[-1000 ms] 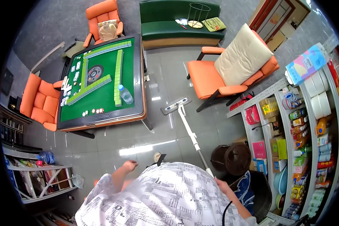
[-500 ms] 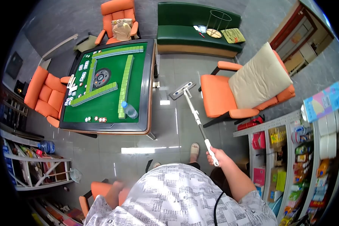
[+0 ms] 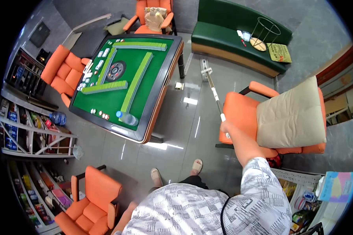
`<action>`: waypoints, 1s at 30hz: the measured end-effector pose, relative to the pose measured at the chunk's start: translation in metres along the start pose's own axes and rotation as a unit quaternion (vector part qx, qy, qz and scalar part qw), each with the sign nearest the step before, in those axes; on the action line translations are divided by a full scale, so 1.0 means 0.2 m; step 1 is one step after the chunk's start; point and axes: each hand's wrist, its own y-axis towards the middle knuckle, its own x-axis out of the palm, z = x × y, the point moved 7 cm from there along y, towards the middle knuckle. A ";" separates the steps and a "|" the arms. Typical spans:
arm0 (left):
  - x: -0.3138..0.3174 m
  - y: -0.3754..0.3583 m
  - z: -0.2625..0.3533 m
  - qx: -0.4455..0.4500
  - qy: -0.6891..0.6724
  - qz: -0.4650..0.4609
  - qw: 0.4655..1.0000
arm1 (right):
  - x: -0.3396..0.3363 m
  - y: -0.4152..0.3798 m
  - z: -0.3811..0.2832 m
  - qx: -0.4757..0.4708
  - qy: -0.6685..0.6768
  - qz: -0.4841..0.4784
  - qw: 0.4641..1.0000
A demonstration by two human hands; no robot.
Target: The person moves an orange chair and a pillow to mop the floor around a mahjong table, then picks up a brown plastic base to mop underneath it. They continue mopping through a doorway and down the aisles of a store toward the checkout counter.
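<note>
My right hand (image 3: 226, 127) is wrapped round the white grip of a flat mop (image 3: 215, 95), arm stretched forward. The mop's grey-and-white head (image 3: 204, 71) lies on the tiled floor, between the mahjong table and the green bench. Low on the left, by my shirt, part of my left hand (image 3: 133, 206) shows beside an orange armchair (image 3: 99, 197); its fingers are blurred and hidden. Right of the mop handle stands another orange chair (image 3: 239, 113) with a beige cushion (image 3: 292, 113).
The mahjong table (image 3: 106, 103) on the left bears rows of green tiles and a water bottle (image 3: 127, 118). A green bench (image 3: 219, 39) runs along the back wall. Stocked shelves (image 3: 39, 150) stand at left, and more at lower right. A small object (image 3: 179, 85) lies on the floor.
My right hand has pushed the mop forward, its head sliding away toward the bench. My body has turned and moved, bringing the lower-left armchair more into view.
</note>
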 end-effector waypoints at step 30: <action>-0.50 0.60 -1.20 -0.024 -0.046 -0.005 0.999 | 2.04 -2.44 -1.26 0.252 0.266 -0.037 0.930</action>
